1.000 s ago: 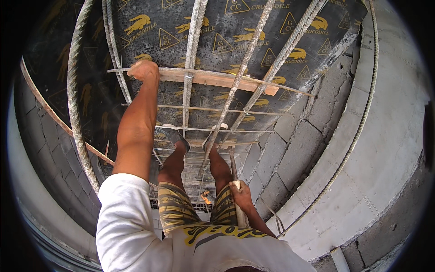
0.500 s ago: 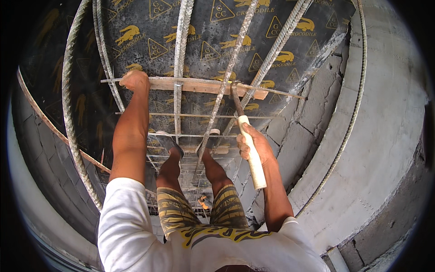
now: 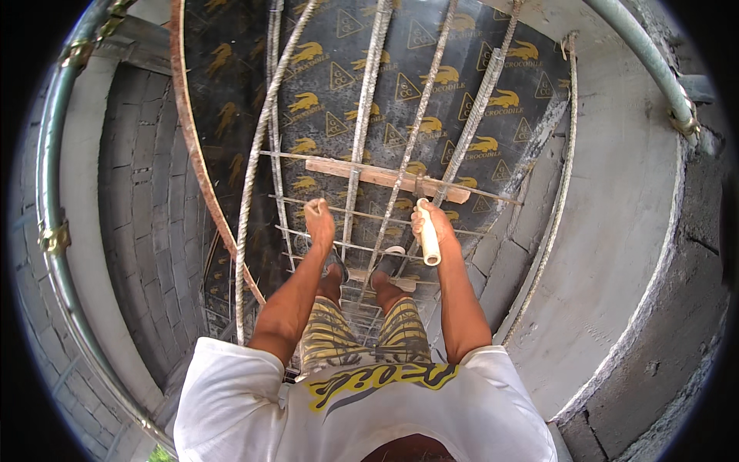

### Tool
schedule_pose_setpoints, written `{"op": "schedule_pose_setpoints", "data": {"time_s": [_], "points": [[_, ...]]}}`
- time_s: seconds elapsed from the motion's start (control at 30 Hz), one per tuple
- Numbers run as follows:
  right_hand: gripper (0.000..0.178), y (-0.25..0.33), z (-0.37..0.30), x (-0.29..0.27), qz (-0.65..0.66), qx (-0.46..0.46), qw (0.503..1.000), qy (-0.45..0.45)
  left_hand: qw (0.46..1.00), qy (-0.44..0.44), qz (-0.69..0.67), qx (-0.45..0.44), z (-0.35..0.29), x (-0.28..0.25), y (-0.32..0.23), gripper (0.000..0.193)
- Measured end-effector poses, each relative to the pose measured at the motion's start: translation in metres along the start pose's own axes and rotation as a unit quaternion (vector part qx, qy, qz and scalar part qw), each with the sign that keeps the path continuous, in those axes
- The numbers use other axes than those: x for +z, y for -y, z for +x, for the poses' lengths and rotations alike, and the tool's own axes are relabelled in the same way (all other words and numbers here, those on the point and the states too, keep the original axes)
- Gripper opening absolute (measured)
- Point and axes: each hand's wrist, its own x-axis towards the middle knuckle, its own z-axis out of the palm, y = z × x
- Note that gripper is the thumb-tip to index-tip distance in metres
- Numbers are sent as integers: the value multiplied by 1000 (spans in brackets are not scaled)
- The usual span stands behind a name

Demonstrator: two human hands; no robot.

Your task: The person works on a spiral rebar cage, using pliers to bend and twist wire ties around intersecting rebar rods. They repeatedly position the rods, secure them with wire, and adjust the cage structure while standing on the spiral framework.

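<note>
My right hand [image 3: 431,225] is wrapped round the pale, tube-like handle of a hammer [image 3: 429,248]. Its dark head is by the right part of a wooden strip [image 3: 369,174], which lies across the ribbed steel bars [image 3: 362,123]. My left hand [image 3: 319,223] is closed and raised below the strip's left end, apart from the wood; what its fingers hold, if anything, is hidden. Thin cross rods [image 3: 292,201] run behind both hands.
Behind the bars stands a black panel [image 3: 339,73] with yellow prints. A long ribbed bar [image 3: 258,154] rises at left. Metal scaffold pipes [image 3: 52,169] curve along both sides. Grey block wall [image 3: 146,200] lies left, concrete [image 3: 608,200] right. My feet [image 3: 385,262] are among the lower rods.
My left hand has let go of the strip's left end and drawn down toward me. The hammer's handle now tilts more toward me, its head still near the strip. The view has shifted.
</note>
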Motion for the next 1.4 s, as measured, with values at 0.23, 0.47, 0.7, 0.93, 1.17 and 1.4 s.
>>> {"op": "schedule_pose_setpoints", "data": {"time_s": [0.23,0.47,0.7,0.93,1.17,1.4], "points": [[17,2,10,-6,-33,20,999,8,996,-58,-5,71,-125,-159,-68,23],[19,-5,21,25,32,-2,999,-29,988,-45,-95,115,-140,-228,-132,28],[18,-16,26,52,-35,-50,994,-93,991,21,-42,125,-166,-232,-191,23],[25,-6,34,39,30,-26,997,-59,975,52,115,182,-149,-200,-190,42],[19,-40,-39,20,-152,-64,981,-101,975,85,105,177,-115,-188,-191,43],[24,-67,-158,39,-365,-237,898,-69,976,74,97,182,-117,-177,-173,42]]}}
